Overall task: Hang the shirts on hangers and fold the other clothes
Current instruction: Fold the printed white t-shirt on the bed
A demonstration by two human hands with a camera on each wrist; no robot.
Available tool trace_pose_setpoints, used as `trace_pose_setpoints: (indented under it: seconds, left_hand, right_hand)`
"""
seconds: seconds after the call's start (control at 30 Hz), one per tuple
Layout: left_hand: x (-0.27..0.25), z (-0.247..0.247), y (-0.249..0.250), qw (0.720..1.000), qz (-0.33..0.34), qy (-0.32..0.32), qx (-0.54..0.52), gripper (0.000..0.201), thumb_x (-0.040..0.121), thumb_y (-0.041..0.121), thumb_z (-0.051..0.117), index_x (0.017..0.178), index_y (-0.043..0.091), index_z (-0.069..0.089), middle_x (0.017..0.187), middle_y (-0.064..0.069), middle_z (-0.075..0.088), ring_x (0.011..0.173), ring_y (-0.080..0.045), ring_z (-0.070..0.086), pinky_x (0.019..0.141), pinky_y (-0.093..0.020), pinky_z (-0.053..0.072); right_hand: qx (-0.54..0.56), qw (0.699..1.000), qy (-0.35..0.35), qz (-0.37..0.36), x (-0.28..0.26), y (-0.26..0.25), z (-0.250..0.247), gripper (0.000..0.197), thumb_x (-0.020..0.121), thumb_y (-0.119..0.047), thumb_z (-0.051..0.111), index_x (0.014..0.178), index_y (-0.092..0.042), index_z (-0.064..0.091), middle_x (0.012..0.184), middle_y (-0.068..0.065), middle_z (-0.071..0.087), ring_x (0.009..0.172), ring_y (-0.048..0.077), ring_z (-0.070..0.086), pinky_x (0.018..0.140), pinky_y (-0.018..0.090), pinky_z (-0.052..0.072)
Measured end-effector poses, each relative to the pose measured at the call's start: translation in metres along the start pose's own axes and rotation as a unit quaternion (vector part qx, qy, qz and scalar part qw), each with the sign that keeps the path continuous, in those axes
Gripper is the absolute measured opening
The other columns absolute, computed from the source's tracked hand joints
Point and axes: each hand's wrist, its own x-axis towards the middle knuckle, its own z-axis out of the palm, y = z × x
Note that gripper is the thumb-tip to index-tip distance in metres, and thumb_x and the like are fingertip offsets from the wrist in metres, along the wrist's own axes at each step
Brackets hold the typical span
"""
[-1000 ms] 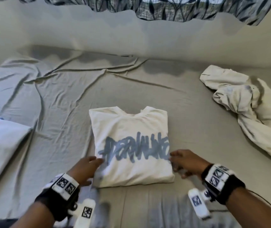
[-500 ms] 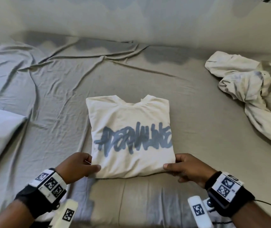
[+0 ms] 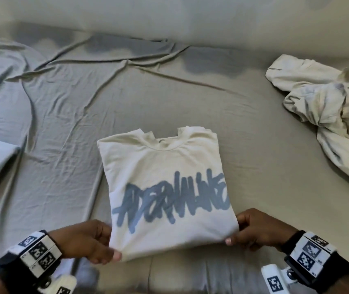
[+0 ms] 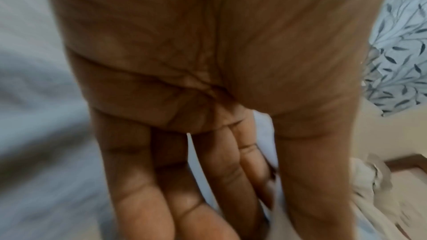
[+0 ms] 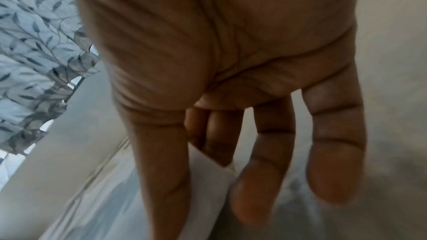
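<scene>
We work over the bed (image 3: 254, 145), its grey sheet (image 3: 67, 115) wrinkled; a crumpled white garment (image 3: 326, 107) lies well apart at the far right. The folded T-shirt (image 3: 165, 187) sits before us, near edge raised. Our left hand (image 3: 88, 245) pinches its near left corner and our right hand (image 3: 256, 232) pinches the near right corner. Held only at the corners, the layers could slide open and the far end sag, undoing the fold. A slipped thumb would drop one side.
</scene>
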Motion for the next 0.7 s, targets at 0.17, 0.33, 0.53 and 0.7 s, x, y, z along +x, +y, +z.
trace_pose_setpoints:
  seconds: [0.17,0.33,0.53,0.7]
  left_hand:
    - [0.005,0.025,0.001,0.993,-0.01,-0.023,0.112,0.044,0.077,0.045,0.09,0.093,0.005,0.079,0.089,-0.015,0.077,0.08,-0.015,0.064,0.078,-0.04,0.056]
    - [0.006,0.002,0.013,0.993,-0.064,0.046,0.091,0.034,0.089,0.052,0.075,0.086,0.018,0.077,0.09,-0.001,0.08,0.075,-0.013,0.07,0.065,-0.023,0.051]
    - [0.023,-0.06,0.028,0.908,-0.003,0.407,0.1,0.034,0.094,0.048,0.069,0.095,0.015,0.069,0.079,-0.006,0.077,0.07,-0.026,0.076,0.069,-0.043,0.065]
    - [0.033,-0.076,0.032,0.858,0.08,0.506,0.037,0.016,0.094,0.038,0.067,0.106,0.028,0.068,0.094,0.006,0.075,0.088,-0.022,0.072,0.085,-0.045,0.061]
  right_hand:
    - [-0.083,0.993,-0.075,0.033,0.0,0.022,-0.007,0.025,0.072,-0.025,0.092,0.094,-0.017,0.084,0.072,0.006,0.064,0.059,0.017,0.054,0.054,0.027,0.045]
    - [-0.145,0.986,0.081,-0.033,0.002,0.005,-0.025,0.014,0.08,-0.03,0.09,0.087,-0.021,0.083,0.077,-0.004,0.077,0.061,0.011,0.063,0.057,0.029,0.05]
    - [-0.18,0.907,0.334,-0.182,0.004,-0.061,-0.008,0.009,0.091,-0.048,0.074,0.098,-0.042,0.073,0.09,-0.026,0.073,0.085,-0.005,0.067,0.073,0.019,0.049]
    - [-0.193,0.869,0.305,-0.34,0.042,-0.156,0.039,0.021,0.098,-0.034,0.071,0.118,-0.033,0.074,0.107,-0.02,0.075,0.099,-0.005,0.067,0.086,0.006,0.045]
